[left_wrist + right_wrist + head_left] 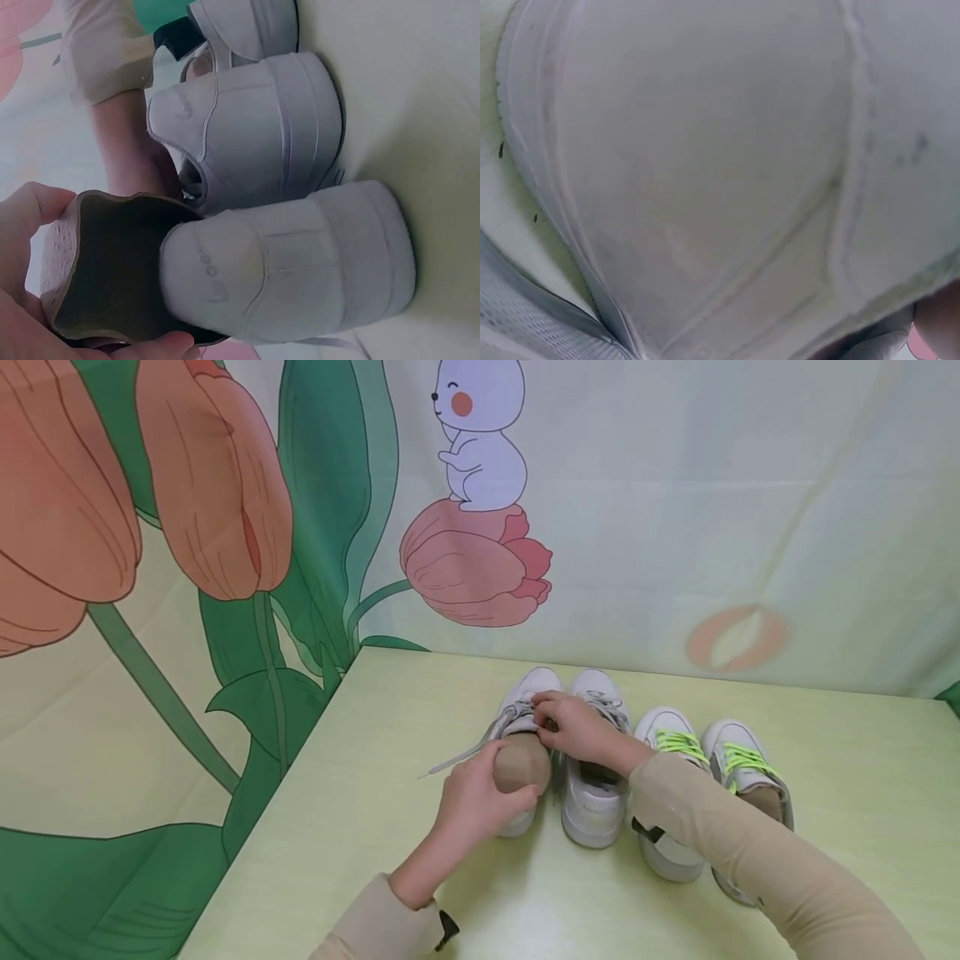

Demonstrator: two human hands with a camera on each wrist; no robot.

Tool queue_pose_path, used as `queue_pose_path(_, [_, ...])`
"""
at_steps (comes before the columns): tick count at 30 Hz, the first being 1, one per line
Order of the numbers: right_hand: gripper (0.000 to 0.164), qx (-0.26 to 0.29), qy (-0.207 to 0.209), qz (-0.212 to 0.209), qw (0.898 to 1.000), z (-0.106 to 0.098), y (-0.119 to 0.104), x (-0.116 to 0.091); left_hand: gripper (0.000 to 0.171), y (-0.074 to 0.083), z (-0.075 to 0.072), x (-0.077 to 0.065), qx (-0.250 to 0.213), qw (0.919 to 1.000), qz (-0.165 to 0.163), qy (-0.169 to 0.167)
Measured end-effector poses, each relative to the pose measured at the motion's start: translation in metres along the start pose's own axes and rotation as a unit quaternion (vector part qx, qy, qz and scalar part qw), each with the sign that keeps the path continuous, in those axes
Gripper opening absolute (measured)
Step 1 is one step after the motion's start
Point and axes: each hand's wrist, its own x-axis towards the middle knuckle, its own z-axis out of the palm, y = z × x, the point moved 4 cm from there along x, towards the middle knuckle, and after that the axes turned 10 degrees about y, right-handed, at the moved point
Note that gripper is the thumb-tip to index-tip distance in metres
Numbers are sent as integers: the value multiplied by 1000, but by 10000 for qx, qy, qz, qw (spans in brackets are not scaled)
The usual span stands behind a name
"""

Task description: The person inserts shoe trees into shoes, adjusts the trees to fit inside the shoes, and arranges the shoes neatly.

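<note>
My left hand (474,793) grips the heel end of a tan insole (519,764), thumb and fingers at its opposite edges. The insole stands up out of the leftmost white sneaker (300,262); its dark underside shows in the left wrist view, and its front part is hidden inside the shoe. My right hand (581,727) reaches across the neighbouring sneaker (592,818). Its curled fingers pinch the leftmost shoe's tongue by the grey laces (517,714), though the contact is partly hidden. A white shoe side (705,165) fills most of the right wrist view.
To the right stands another pair of white sneakers, a left one (671,860) and a right one (780,793), with neon-yellow laces. My right forearm passes over them. The pale table (360,760) ends at a printed backdrop (637,568). One loose lace (457,762) trails left.
</note>
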Motion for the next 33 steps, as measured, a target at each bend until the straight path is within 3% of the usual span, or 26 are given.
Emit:
queue_pose_path(12, [5, -119, 45, -300, 9995, 0, -3, -4, 50, 4, -14, 14, 299, 9949, 741, -612])
queue_pose_path(16, [5, -76, 132, -422, 9990, 0, -4, -4, 52, 1, -8, 13, 231, 9937, 958, -532])
queue_pose_path(22, [6, -23, 151, -452, 9989, 0, -5, -4, 49, 2, 0, 10, 202, 9895, 1428, -95])
queue_pose_path(33, [7, 172, -45, -205, 9996, -1, -7, 0, 51, -1, 3, 8, 154, 9907, 1350, 15])
